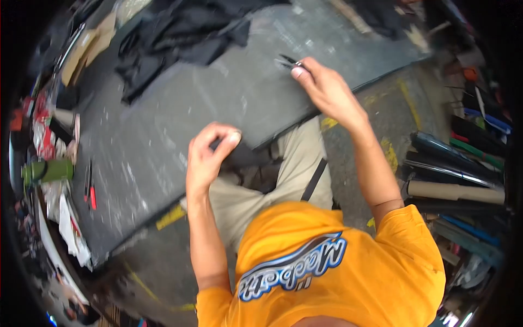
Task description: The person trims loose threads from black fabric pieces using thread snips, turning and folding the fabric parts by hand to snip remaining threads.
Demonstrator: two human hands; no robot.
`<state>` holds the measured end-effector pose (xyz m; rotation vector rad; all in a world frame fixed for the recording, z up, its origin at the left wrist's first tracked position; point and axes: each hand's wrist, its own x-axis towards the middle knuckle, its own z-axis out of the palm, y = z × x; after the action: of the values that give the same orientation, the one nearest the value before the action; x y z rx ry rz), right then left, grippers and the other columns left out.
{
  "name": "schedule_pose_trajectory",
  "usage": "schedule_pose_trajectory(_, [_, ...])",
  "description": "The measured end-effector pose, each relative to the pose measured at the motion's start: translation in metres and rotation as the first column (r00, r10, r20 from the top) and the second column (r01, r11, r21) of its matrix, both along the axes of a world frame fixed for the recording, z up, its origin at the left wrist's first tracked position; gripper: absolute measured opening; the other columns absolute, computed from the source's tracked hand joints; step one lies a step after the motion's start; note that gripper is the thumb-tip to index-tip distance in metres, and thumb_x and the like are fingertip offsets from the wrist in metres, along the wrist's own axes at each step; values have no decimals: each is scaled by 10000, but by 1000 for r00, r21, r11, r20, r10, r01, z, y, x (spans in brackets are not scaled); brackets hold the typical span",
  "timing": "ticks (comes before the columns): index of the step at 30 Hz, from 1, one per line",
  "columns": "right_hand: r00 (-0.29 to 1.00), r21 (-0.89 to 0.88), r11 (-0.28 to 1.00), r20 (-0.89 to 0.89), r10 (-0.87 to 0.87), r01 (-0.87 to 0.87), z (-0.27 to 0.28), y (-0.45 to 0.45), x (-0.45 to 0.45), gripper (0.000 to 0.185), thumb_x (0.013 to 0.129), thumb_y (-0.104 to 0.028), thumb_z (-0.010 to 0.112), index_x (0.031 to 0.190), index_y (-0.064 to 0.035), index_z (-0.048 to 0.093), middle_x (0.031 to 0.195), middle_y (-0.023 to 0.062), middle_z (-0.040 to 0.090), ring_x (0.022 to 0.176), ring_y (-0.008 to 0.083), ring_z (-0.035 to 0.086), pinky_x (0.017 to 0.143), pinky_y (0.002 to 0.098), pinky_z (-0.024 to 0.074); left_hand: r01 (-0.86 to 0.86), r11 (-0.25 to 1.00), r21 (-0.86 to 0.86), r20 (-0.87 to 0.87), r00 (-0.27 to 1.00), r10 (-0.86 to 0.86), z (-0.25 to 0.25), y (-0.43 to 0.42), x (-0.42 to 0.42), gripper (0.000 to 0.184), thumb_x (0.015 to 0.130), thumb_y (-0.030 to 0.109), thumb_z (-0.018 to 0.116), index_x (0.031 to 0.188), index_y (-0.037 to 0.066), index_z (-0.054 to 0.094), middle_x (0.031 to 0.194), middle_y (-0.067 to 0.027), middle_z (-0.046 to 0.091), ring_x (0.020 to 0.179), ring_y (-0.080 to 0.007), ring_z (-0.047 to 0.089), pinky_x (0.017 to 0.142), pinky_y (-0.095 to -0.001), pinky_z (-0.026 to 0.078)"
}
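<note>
In the head view my right hand (327, 90) is closed on small dark snips (289, 61), whose blades point up and left over the grey table (163, 120). My left hand (211, 155) is near the table's front edge, thumb and index finger pinched together. Something dark shows at the pinch, too small to make out. Crumpled black fabric (174, 46) lies on the far part of the table, apart from both hands.
Red and black pens (92, 197) lie at the table's left, near a green bottle (54, 170). Brown cardboard (90, 52) is at the far left. Rolls of material (455, 192) are stacked at the right, beyond a floor with yellow marks (389, 155).
</note>
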<state>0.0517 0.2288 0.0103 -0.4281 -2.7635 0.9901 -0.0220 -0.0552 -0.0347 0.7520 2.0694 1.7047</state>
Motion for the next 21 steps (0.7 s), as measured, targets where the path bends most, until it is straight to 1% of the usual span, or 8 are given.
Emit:
schedule_pose_trajectory(4, [860, 536, 818, -499, 105, 211, -17, 31, -10, 382, 999, -338, 628, 1223, -29, 638, 1113, 186, 677, 988, 322, 669, 860, 412, 536, 23, 999, 32, 4, 1000, -23, -7, -2, -2, 84, 858, 57, 752, 896, -13, 725, 871, -69, 712, 838, -156, 639, 802, -293, 493])
schedule_pose_trajectory(6, [881, 418, 906, -448, 151, 58, -5, 15, -1, 475, 961, -340, 681, 1316, -30, 621, 1307, 175, 631, 1107, 316, 648, 940, 416, 535, 33, 998, 55, 2, 999, -34, -2, 2, 0, 89, 854, 60, 761, 906, -9, 739, 869, -68, 712, 835, -154, 639, 798, -291, 493])
schedule_pose_trajectory(8, [906, 57, 955, -305, 293, -290, -5, -11, 6, 471, 951, -362, 692, 1270, -19, 647, 1262, 194, 652, 1004, 302, 678, 877, 390, 556, 29, 998, 57, 15, 999, -30, 1, 1, 2, 95, 850, 63, 770, 915, -4, 752, 867, -66, 712, 832, -152, 639, 794, -289, 492])
schedule_pose_trajectory(10, [858, -281, 811, -128, 497, -512, -5, -41, 12, 450, 928, -388, 718, 1185, -21, 686, 1088, 181, 715, 831, 272, 701, 735, 370, 563, 58, 997, 58, -1, 998, -58, 0, 1, 1, 83, 846, 37, 753, 919, -2, 751, 877, -52, 701, 836, -144, 627, 796, -285, 488])
schedule_pose_trajectory(12, [794, -407, 724, -5, 608, -557, -9, -68, 13, 391, 929, -364, 715, 1110, -17, 704, 892, 146, 734, 660, 239, 663, 609, 360, 523, 64, 997, 53, -14, 998, -63, -2, -1, 1, 81, 844, 24, 745, 921, -1, 750, 882, -44, 695, 838, -139, 621, 797, -283, 486])
schedule_pose_trajectory(17, [760, -380, 745, 147, 633, -548, -9, -89, -3, 403, 907, -363, 683, 964, 36, 693, 773, 183, 703, 672, 323, 672, 653, 423, 528, -71, 975, 212, 139, 989, 42, -8, -8, 4, 201, 945, 162, 695, 1021, -19, 735, 951, -60, 699, 918, -140, 614, 856, -286, 472])
schedule_pose_trajectory(19, [754, -394, 687, -25, 656, -610, 1, -79, -14, 360, 928, -333, 689, 976, 24, 704, 777, 132, 695, 604, 231, 614, 595, 361, 501, -268, 864, 427, 278, 948, 157, -9, -2, 4, 335, 1006, 272, 657, 1115, -41, 705, 972, -66, 687, 915, -146, 601, 856, -283, 466])
schedule_pose_trajectory(21, [771, -462, 630, -236, 591, -624, 11, -61, -31, 350, 927, -330, 707, 949, 19, 713, 749, 90, 671, 544, 172, 589, 559, 328, 492, -282, 818, 501, 309, 941, 135, -16, -3, -3, 371, 1024, 302, 625, 1147, -43, 685, 969, -60, 672, 909, -143, 587, 855, -283, 460])
